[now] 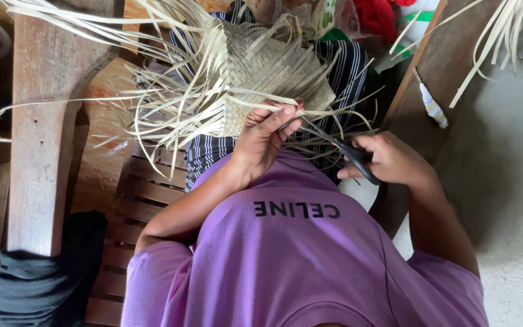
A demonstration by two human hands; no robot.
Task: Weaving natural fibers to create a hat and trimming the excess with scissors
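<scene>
Nearest, the right hand (391, 160) has its fingers curled through black-handled scissors (349, 154), just right of the woven mat (267, 66). The left hand (261, 136) pinches a flat pale strip (261, 103) at the mat's near edge. Beyond, the tight checkered weave lies on striped cloth (346, 72), loose dry strips fanning left.

We have a single view, from a camera on the person's head, looking steeply down and close onto the woven mat (267, 66) on the lap; nearer the camera than the mat, the purple shirt (298, 254) fills the lower frame.
</scene>
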